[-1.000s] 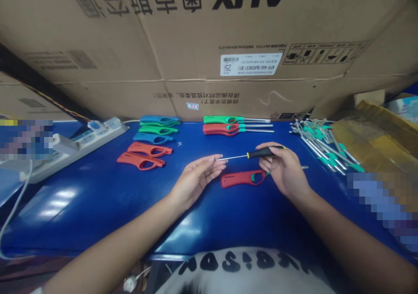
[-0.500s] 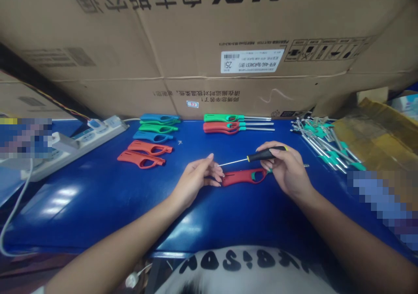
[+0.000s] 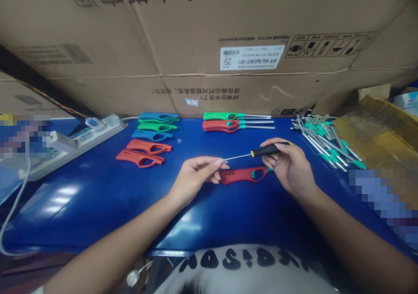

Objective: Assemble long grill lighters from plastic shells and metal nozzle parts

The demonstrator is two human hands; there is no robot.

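Lying flat on the glossy blue tabletop point(image 3: 140, 215), the red lighter point(image 3: 235, 176) has a smooth, plastic-looking body with a rounded loop around a green trigger. Its long axis runs sideways, butt to the left. Just beyond the red lighter, the screwdriver point(image 3: 266, 150), a black handle with a slim metal shaft, slants with its tip leftward and slightly down. At the red lighter's right end, the right hand point(image 3: 291, 163) curls its fingers around that handle. By its butt, the left hand point(image 3: 196, 175) nearly closes thumb to fingers at the screwdriver's tip; what they pinch cannot be made out. Orange casings point(image 3: 130, 157) lie well left of the red lighter.
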